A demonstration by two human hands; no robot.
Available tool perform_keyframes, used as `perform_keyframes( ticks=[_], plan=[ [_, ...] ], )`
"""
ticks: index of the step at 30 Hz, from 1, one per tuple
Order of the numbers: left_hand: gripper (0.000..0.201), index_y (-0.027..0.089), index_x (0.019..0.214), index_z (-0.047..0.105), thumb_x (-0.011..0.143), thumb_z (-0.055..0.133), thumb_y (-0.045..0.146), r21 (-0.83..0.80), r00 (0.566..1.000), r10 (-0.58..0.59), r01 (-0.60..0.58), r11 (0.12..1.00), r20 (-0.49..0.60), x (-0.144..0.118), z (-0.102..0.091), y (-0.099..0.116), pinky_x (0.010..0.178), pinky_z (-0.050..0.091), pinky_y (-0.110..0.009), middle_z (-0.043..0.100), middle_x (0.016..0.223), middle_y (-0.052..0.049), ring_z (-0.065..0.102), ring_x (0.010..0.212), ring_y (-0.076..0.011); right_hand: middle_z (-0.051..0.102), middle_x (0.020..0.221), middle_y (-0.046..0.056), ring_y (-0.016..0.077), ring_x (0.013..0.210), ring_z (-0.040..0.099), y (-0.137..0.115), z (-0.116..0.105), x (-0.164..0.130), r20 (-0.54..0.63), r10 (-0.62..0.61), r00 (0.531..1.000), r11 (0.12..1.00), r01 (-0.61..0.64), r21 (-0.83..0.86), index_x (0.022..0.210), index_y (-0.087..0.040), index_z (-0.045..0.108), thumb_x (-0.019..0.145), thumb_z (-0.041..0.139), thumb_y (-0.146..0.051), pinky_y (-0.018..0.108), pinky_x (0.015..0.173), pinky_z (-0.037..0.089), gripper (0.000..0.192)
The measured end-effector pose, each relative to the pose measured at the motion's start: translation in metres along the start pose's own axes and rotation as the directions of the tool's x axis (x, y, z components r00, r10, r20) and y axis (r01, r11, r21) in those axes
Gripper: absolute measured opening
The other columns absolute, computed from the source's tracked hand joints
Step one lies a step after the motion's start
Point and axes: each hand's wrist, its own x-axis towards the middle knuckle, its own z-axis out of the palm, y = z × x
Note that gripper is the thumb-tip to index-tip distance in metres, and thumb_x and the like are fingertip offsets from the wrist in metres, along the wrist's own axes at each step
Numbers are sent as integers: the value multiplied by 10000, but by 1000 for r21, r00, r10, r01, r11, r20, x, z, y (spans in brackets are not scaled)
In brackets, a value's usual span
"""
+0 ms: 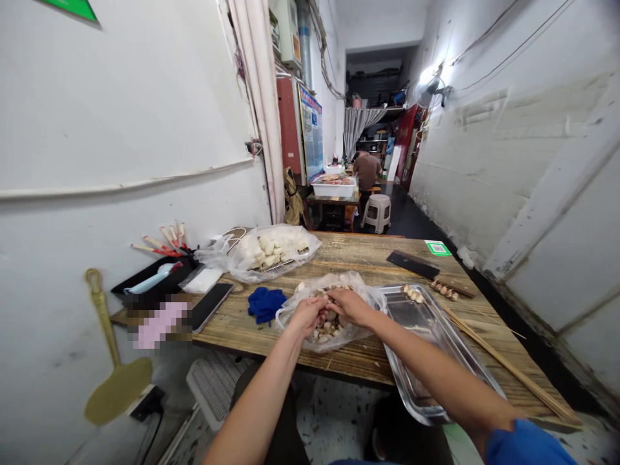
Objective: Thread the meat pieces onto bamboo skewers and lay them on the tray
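Both my hands reach into a clear plastic bag of small brownish food pieces on the wooden table. My left hand and my right hand meet over the pieces, fingers curled and touching them; what each pinches is too small to tell. To the right lies a steel tray with one filled skewer at its far end. Bare bamboo skewers lie along the tray's right side.
A second bag of white pieces sits at the back left, a blue cloth and a phone beside it. A cleaver lies at the back right. A person sits far down the corridor by a stool.
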Motion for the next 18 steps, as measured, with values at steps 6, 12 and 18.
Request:
perform_keyframes(
  ticks=[6, 12, 18],
  plan=[
    [99, 75, 653, 602, 709, 595, 156, -97, 994, -53, 63, 993, 100, -4, 2, 5, 391, 322, -116, 572, 557, -27, 453, 432, -26, 591, 799, 73, 157, 756, 532, 3, -4, -1, -3, -89, 996, 993, 89, -84, 921, -157, 560, 870, 377, -253, 249, 680, 404, 213],
    [151, 76, 680, 570, 792, 477, 117, -208, 976, -155, 186, 960, 154, -10, 6, 5, 379, 331, -103, 518, 558, -22, 447, 443, -28, 600, 775, 74, 155, 728, 536, 8, -5, -3, -30, -128, 991, 984, 123, -126, 880, -163, 596, 881, 351, -286, 239, 646, 401, 274],
    [166, 95, 654, 528, 803, 461, 118, -262, 973, -201, 225, 939, 116, -9, 9, 9, 380, 346, -101, 490, 558, -9, 455, 441, -29, 604, 762, 66, 150, 740, 533, 6, 0, 2, -67, -84, 994, 991, 76, -114, 847, -168, 604, 891, 322, -295, 233, 663, 390, 313]
  ],
)
